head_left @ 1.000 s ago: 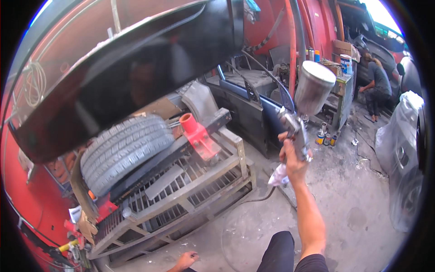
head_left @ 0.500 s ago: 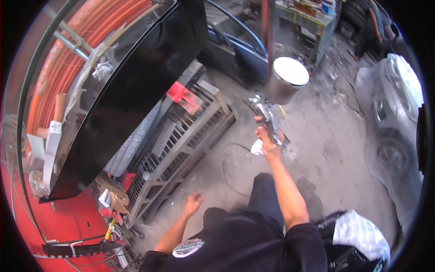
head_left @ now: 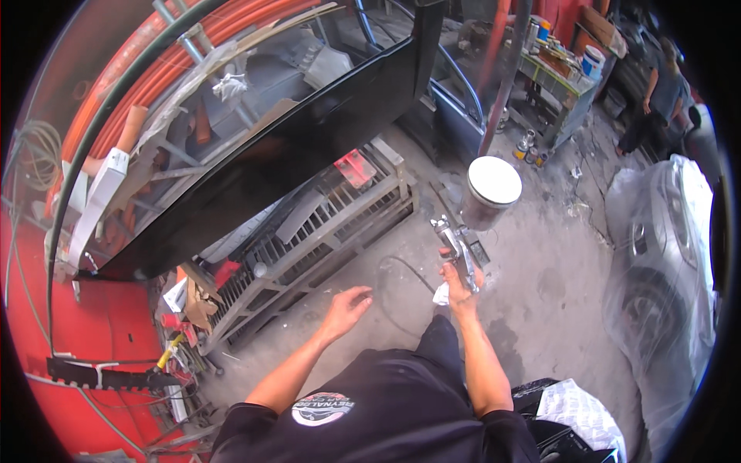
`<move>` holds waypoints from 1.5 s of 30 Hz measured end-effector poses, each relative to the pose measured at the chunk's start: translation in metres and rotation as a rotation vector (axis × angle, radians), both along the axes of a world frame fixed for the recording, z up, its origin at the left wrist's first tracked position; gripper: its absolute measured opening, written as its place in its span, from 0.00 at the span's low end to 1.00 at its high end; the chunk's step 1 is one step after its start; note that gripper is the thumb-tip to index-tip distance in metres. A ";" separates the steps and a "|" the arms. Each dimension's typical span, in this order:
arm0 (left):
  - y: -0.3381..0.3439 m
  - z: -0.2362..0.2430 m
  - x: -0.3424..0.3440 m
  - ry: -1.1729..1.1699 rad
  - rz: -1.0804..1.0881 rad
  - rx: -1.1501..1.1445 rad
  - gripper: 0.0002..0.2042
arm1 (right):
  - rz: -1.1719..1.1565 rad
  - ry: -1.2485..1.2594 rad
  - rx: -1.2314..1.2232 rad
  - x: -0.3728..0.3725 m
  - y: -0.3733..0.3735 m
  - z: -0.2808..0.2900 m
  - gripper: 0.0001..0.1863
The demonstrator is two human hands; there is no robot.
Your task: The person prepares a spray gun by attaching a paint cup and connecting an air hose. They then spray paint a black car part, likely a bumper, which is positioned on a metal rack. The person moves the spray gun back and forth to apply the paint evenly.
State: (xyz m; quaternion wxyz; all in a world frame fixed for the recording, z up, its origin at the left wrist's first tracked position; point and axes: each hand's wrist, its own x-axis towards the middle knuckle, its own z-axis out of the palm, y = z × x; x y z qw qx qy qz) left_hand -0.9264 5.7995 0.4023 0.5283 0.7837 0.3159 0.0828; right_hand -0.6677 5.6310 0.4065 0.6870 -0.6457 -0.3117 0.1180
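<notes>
My right hand (head_left: 458, 282) grips a metal spray gun (head_left: 457, 241) with a round white-lidded cup (head_left: 491, 190) on top; a white rag is bunched under the grip. A thin hose (head_left: 401, 272) loops from the gun over the concrete floor. My left hand (head_left: 347, 305) hangs free, fingers spread, holding nothing. Ahead and to the left a glossy black car panel (head_left: 285, 154) leans tilted above a metal slatted rack (head_left: 324, 231).
A car wrapped in clear plastic (head_left: 664, 255) stands at the right. A cluttered bench with paint cans (head_left: 559, 65) is at the back, with another person (head_left: 656, 92) beside it. Red wall and tools (head_left: 174, 355) lie at the left. A vertical pole (head_left: 505, 73) rises ahead.
The view has tipped further down and swung, so my torso and both arms show more. My right hand keeps the spray gun; my left hand has lifted a little, fingers spread.
</notes>
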 end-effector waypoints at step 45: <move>-0.028 0.187 0.257 -0.815 0.059 0.588 0.39 | 0.305 -0.356 0.079 0.054 -0.024 0.054 0.29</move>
